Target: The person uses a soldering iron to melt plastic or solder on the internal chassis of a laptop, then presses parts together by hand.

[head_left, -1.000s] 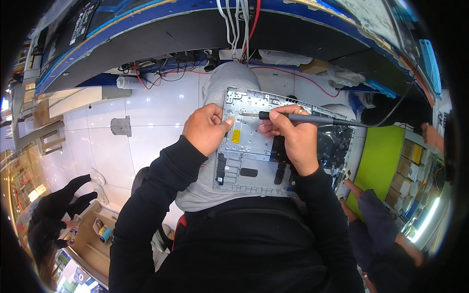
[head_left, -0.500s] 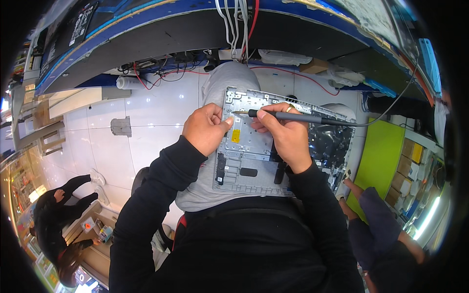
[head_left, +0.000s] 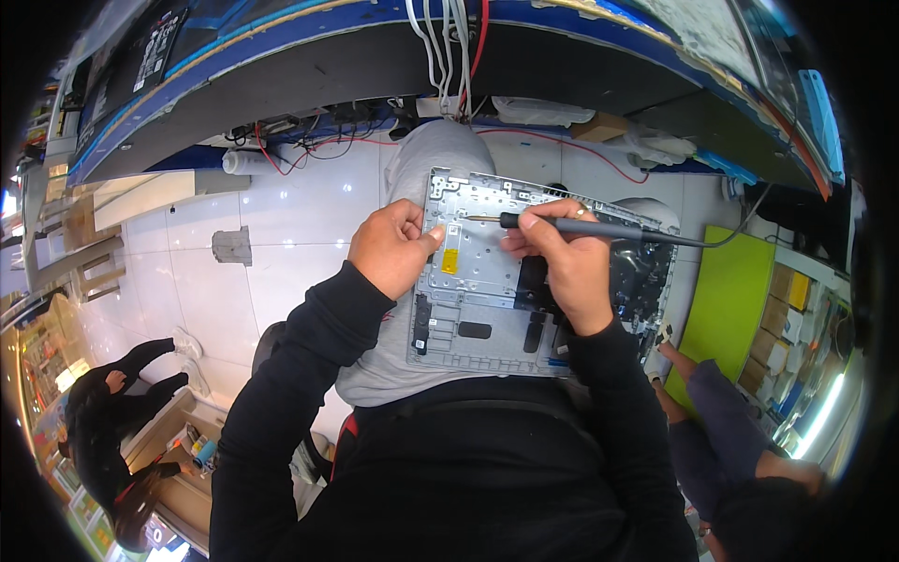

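A silver laptop case (head_left: 478, 264) lies across my lap with its inner side up, showing metal plates, screw posts and a black speaker at its lower left. My left hand (head_left: 389, 247) grips its left edge, thumb on top. In my right hand (head_left: 576, 272) is a soldering iron (head_left: 599, 229) with a dark handle and a thin brass-coloured tip, held like a pen. The tip points left over the upper left of the case; whether it touches the metal I cannot tell. A strip of yellow tape (head_left: 450, 261) sits below the tip, near my left thumb.
The iron's cord (head_left: 740, 232) runs off to the right and up. Ahead is a dark workbench (head_left: 309, 70) with white cables (head_left: 440, 47) hanging at its middle. A green panel (head_left: 721, 300) stands at right. One person (head_left: 103, 412) is at far left, another (head_left: 721, 421) at right.
My right hand and the soldering iron have shifted right, drawing the tip away from my left thumb. My left hand stays on the case edge.
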Demonstrator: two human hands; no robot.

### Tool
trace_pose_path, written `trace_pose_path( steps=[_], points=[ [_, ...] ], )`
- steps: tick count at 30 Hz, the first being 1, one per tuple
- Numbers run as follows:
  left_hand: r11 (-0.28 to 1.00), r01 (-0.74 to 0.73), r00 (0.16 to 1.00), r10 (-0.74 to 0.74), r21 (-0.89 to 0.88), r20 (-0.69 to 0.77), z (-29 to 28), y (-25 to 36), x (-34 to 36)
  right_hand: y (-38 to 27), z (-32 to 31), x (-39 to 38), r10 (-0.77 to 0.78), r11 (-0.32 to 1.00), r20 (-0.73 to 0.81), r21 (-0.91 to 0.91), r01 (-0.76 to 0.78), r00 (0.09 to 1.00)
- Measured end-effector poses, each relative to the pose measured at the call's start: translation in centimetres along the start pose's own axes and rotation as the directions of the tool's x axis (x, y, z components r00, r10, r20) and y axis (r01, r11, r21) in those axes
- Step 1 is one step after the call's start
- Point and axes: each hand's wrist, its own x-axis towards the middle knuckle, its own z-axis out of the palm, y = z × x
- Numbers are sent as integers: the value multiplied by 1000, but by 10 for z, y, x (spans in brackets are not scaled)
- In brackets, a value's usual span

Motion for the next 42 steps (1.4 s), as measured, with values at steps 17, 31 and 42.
trace_pose_path(
  steps=[17,31,42],
  points=[
    [1000,12,1000,-12,-27,3,1,7,-2,2,22,6,-66,986,5,-155,66,998],
    [1000,-7,1000,7,-5,11,3,7,-4,-11,-17,-3,8,995,-153,103,8,988],
    [1000,-3,1000,4,-9,10,6,2,-1,-3,-31,-9,-41,996,-120,68,50,992]
  ],
)
